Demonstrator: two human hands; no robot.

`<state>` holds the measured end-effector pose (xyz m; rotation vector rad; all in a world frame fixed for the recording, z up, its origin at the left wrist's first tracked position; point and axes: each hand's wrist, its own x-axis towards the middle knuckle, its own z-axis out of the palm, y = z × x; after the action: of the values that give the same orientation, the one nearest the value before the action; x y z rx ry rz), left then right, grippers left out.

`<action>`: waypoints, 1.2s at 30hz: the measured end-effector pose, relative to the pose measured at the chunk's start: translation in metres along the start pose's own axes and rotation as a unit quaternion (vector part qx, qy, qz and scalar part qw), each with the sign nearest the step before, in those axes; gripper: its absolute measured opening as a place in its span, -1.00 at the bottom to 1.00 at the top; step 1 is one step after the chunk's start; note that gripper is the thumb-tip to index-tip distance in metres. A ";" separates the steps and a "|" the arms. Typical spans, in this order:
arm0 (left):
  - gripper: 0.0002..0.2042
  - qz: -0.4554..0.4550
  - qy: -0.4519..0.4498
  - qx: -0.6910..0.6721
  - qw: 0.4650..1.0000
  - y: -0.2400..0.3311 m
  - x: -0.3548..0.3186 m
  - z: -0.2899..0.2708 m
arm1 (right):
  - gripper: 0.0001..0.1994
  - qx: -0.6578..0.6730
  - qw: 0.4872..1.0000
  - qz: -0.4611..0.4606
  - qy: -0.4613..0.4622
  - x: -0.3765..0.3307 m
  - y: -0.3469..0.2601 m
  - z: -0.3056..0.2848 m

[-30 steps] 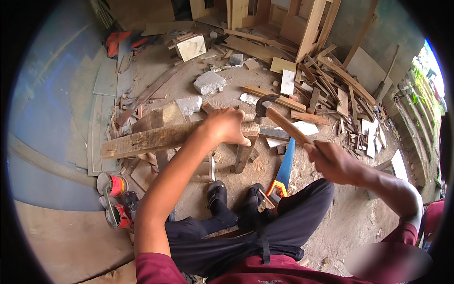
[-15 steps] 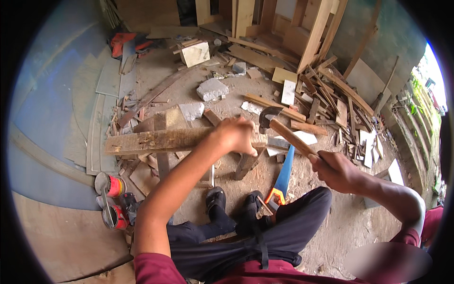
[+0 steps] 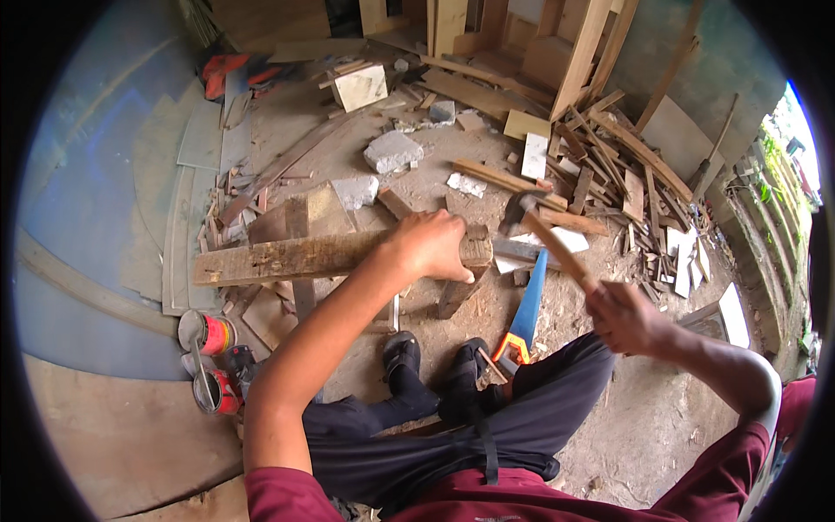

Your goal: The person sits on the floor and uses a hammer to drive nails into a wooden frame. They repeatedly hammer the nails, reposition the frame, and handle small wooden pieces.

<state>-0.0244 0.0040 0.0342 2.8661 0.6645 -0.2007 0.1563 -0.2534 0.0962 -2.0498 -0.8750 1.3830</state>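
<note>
A thick, rough wooden beam (image 3: 296, 258) lies sideways across a low wooden stand in front of me. Close to its right end my left hand (image 3: 432, 244) is wrapped over the top, thumb down on the near side. Anything under those fingers is hidden. In my right hand (image 3: 626, 317) is the wooden handle of a hammer (image 3: 557, 244). Its dark metal head is raised just to the right of the beam's end, apart from it. Below the hammer, a handsaw (image 3: 527, 309) with a blue blade and orange handle rests on the ground near my right foot.
Red paint cans (image 3: 213, 335) stand at the left, one with a stick in it. A heap of scrap wood (image 3: 626, 174) covers the right side. Concrete lumps (image 3: 393, 151) lie farther off, with a white block (image 3: 359, 88) behind and upright boards (image 3: 581, 61) at the back.
The hammer head has moved right, away from the beam's end, as my right hand shifted slightly right. My left hand keeps its place on the beam.
</note>
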 end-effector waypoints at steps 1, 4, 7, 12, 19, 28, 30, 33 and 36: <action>-0.25 0.001 0.005 0.009 1.000 -0.001 -0.002 0.002 | -0.60 0.235 0.971 0.044 0.017 0.006 -0.007 -0.005; -0.29 -0.016 -0.014 -0.024 0.999 0.000 -0.002 -0.002 | -0.55 0.057 0.972 -0.183 0.134 -0.009 -0.039 -0.009; -0.31 -0.030 -0.021 -0.042 0.998 -0.002 -0.006 -0.006 | -0.49 0.089 0.932 -0.319 0.147 -0.007 -0.053 -0.017; -0.31 -0.005 -0.005 -0.028 1.000 0.007 -0.002 -0.004 | -0.57 -0.288 0.942 -0.167 0.038 0.009 0.000 0.004; -0.32 -0.002 -0.015 -0.041 0.999 0.011 -0.005 -0.003 | -0.46 -0.030 0.946 -0.286 0.146 -0.021 -0.046 -0.002; -0.32 0.002 0.002 -0.027 1.000 0.004 -0.007 -0.001 | -0.50 -0.264 0.961 -0.061 0.058 0.008 0.016 -0.007; -0.31 -0.002 0.003 -0.028 1.000 0.000 -0.007 -0.001 | -0.49 -0.184 0.967 -0.103 0.143 0.004 0.003 -0.005; -0.29 -0.012 -0.014 -0.039 0.999 0.004 -0.008 0.001 | -0.45 -0.014 0.949 -0.271 0.163 -0.008 -0.018 -0.009; -0.29 -0.007 -0.018 -0.039 0.999 0.009 -0.003 -0.001 | -0.54 0.063 0.928 -0.342 0.131 -0.001 -0.003 -0.004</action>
<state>-0.0230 -0.0051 0.0371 2.7785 0.6709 -0.2225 0.1591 -0.2522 0.1000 -1.5502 -1.1892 0.7408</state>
